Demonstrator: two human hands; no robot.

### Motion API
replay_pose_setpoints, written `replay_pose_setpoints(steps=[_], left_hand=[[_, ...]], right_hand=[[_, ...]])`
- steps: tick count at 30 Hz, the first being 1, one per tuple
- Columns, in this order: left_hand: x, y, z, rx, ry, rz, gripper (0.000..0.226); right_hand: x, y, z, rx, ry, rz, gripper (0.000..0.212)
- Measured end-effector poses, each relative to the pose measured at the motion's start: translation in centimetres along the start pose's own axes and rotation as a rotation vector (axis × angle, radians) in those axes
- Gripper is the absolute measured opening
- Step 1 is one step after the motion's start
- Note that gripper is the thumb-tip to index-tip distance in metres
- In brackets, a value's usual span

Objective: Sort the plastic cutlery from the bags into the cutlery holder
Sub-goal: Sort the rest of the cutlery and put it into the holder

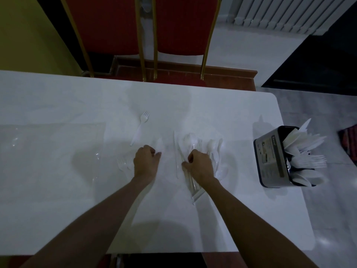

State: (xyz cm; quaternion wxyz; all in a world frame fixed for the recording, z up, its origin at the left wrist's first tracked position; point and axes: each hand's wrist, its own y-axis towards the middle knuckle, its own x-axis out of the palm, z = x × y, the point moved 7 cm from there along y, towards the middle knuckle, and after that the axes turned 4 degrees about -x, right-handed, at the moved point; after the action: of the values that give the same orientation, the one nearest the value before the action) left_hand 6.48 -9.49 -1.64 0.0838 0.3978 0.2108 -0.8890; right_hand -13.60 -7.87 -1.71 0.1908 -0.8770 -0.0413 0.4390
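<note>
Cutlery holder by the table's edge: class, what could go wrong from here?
The black-and-grey cutlery holder stands close to the white table's right edge, already crammed; a push while loading could tip it off. The loose white plastic cutlery pile under the right hand blends into the tabletop, so pieces like the lone white plastic fork may be missed.
</note>
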Motion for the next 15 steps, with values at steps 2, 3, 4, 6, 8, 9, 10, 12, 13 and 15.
replay_pose_setpoints(steps=[2,3,4,6,8,9,10,12,13,15], left_hand=[[-0.7,0.9,-0.7,-0.03,-0.007,0.021,0.028],[-0.7,1.1,-1.0,-0.044,0.005,0.0,0.033],[-0.5,1.1,-1.4,-0.062,0.024,-0.033,0.039],[-0.1,0.7,-2.0,-0.092,0.069,-0.081,0.048],[0.1,0.4,-2.3,-0.101,0.118,-0.097,0.046],[0.1,0.3,-2.2,-0.097,0.144,-0.112,0.041],[0.1,0.3,-2.0,-0.09,0.168,-0.132,0.036],[0.3,0.4,-1.3,-0.064,0.197,-0.183,0.027],[0.3,0.4,-0.9,-0.049,0.203,-0.205,0.024],[0.3,0.4,-0.3,-0.041,0.185,-0.224,0.023]], right_hand=[[-1.0,0.2,0.3,0.038,-0.003,0.073,0.014],[-1.5,0.2,0.5,0.059,0.005,0.104,0.013],[-1.8,0.3,0.6,0.077,0.01,0.13,0.014],[-1.9,0.5,0.7,0.11,0.044,0.171,0.014],[-1.4,0.6,0.4,0.126,0.085,0.186,0.016],[-1.0,0.6,0.3,0.131,0.09,0.175,0.018],[-0.6,0.6,0.3,0.134,0.082,0.159,0.02],[0.2,0.6,0.2,0.153,0.036,0.118,0.021],[0.3,0.6,0.1,0.157,0.011,0.102,0.019],[0.2,0.8,0.0,0.152,-0.001,0.092,0.021]])
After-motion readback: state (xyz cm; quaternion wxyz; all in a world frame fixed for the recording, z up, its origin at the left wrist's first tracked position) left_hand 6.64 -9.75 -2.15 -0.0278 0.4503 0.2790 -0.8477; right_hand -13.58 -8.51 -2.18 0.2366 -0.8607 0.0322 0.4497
